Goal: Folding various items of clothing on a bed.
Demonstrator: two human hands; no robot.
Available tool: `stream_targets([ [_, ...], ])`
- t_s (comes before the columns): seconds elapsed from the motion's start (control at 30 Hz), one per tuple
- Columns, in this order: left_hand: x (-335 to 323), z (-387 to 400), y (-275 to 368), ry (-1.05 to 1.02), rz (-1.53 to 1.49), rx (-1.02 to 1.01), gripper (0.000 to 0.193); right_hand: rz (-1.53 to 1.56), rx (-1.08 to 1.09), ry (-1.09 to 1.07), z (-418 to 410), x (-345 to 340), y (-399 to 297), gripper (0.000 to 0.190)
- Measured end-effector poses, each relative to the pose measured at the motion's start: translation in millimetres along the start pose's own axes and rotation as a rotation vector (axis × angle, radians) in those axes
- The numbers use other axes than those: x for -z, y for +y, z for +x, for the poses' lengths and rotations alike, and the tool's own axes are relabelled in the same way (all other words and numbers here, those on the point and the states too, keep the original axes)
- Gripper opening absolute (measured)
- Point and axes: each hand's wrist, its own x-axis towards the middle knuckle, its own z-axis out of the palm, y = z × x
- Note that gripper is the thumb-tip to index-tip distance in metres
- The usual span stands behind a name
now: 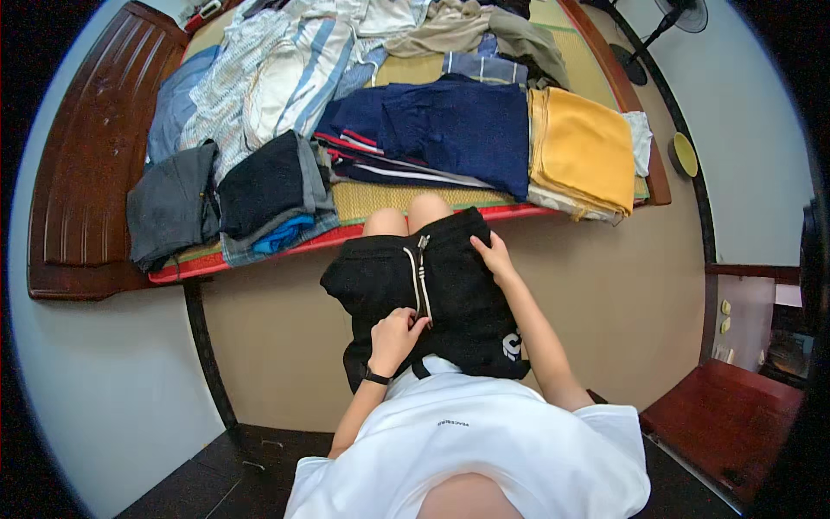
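Black drawstring shorts [382, 279] lie spread across my lap, waistband towards my knees. The fingers of my left hand [394, 337] pinch the lower ends of the white drawstring [423, 279]. At the waistband's right corner, my right hand [496, 256] grips the black fabric between thumb and fingers. Beyond my knees, folded navy trousers [447, 130] with red and white stripes lie on the bed. Beside them are a folded yellow cloth [583, 149], a folded black garment [262, 188] and a folded grey garment [172, 201].
Loose white and blue clothes [292, 71] and beige garments [447, 26] are heaped farther back on the bed's woven mat [382, 201]. A dark wooden bed end [97, 156] rises at left. At right stand a fan [668, 26], a yellow bowl [684, 156] and a red-brown wooden surface [726, 428].
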Motion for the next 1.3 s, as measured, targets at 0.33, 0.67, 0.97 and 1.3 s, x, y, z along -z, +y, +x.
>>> stream_targets([
  [0.33,-16.6,-15.9,-18.0,0.064,-0.272,0.106,0.016,0.044,-0.049,-0.079,1.4,-7.0,-1.0,0.032],
  [0.67,-17.0,16.4,-58.8,-0.361,-0.576,-0.049,0.013,0.042,0.006,0.195,-24.4,-17.4,8.8,0.035],
  [0.97,17.3,-25.9,-66.9,-0.244,-0.011,-0.374,0.01,-0.043,0.001,0.245,-29.6,-17.0,13.6,0.033],
  [1.3,46.9,28.5,-64.6,-0.05,-0.341,-0.164,0.013,0.167,-0.197,0.089,4.6,4.0,21.6,0.05],
])
